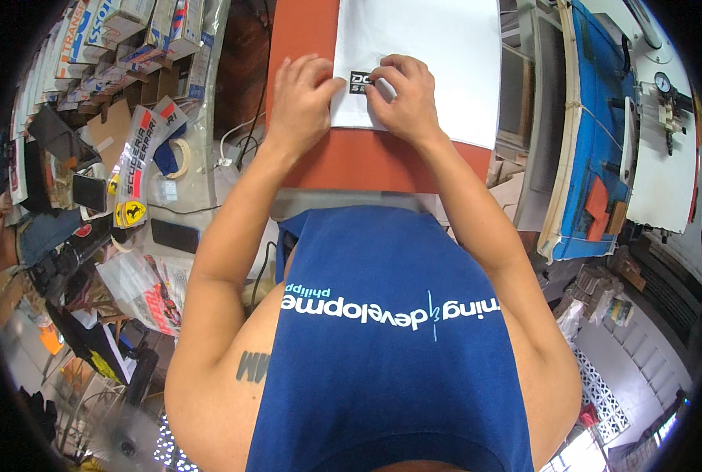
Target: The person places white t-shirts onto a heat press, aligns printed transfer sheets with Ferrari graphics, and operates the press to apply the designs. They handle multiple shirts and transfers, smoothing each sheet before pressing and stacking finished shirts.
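A white cloth-like sheet [421, 39] lies on a flat orange-red pad [359, 161] in front of me. On its near left part sits a small black label [359, 82] with white lettering. My left hand [302, 98] rests at the sheet's left edge, fingers spread and slightly bent, its thumb reaching toward the label. Over the label's right side my right hand [404, 96] is curled, with thumb and index fingertips close together at the label's edge. That hand covers part of the label, so its right end is hidden.
At left, a cluttered table holds cardboard boxes [119, 23], printed sticker strips [136, 149], a tape roll [179, 158] and a dark phone [175, 235]. To the right stand a blue panel [591, 149] and a white machine with a pressure gauge [663, 81]. Cables run beside the pad.
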The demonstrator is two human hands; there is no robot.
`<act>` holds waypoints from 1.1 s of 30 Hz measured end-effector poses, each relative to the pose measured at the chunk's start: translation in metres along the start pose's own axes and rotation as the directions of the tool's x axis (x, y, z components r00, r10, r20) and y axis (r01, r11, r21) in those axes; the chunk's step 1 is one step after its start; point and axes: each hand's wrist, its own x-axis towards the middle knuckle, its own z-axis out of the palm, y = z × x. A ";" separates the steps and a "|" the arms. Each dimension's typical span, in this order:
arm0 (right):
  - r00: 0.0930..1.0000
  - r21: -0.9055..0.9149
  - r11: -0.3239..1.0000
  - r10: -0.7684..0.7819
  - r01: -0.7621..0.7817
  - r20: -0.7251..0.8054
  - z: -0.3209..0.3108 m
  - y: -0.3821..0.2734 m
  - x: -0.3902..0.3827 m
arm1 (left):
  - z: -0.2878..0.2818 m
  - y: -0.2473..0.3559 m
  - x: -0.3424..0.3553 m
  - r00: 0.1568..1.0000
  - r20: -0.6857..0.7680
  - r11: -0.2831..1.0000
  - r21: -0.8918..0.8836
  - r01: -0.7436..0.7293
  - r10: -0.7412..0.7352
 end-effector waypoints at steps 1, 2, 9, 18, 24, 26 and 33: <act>1.000 -0.001 1.000 0.001 -0.001 0.001 0.000 0.000 0.000 | -0.003 0.002 -0.001 0.998 -0.024 0.997 -0.063 0.048 -0.050; 1.000 -0.003 1.000 -0.002 0.002 -0.004 0.000 0.000 0.000 | -0.007 0.007 -0.006 0.990 0.003 0.989 -0.039 0.143 -0.143; 1.000 -0.023 1.000 -0.016 0.015 -0.010 0.003 0.000 -0.001 | -0.012 0.050 -0.031 0.925 -0.021 0.925 0.011 0.379 -0.379; 0.999 -0.066 0.997 -0.041 0.040 -0.017 0.006 0.003 -0.001 | 0.007 0.063 -0.024 0.994 -0.101 0.995 -0.093 0.025 -0.035; 0.999 -0.058 0.997 -0.051 0.051 -0.008 0.004 0.002 0.000 | 0.008 0.063 -0.024 0.994 -0.100 0.996 -0.083 0.023 -0.031; 0.999 -0.049 0.998 -0.050 0.049 -0.018 0.003 0.000 0.000 | 0.001 0.062 -0.027 0.994 -0.094 0.995 -0.089 0.050 -0.059; 1.000 -0.023 0.999 -0.027 0.027 -0.011 -0.001 -0.004 0.000 | -0.021 0.033 -0.025 0.979 -0.185 0.994 0.045 0.100 -0.090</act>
